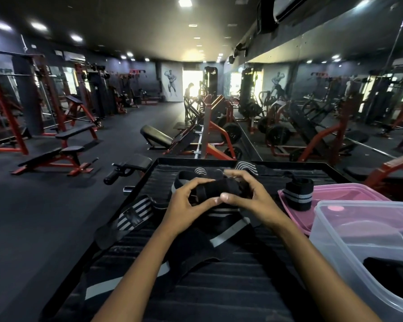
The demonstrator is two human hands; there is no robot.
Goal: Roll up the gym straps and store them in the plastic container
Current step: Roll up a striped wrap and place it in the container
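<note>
pink lid (368, 194) under rolled strap (298, 194), beside container (349, 231)

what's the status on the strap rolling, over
Left hand and right hand both grip the strap, part rolled. One rolled strap on pink lid. Clear container unobstructed.

Both forearms reach forward, left grip (184, 203) and right grip (249, 196) curled inward, thumb tips touching.
</note>
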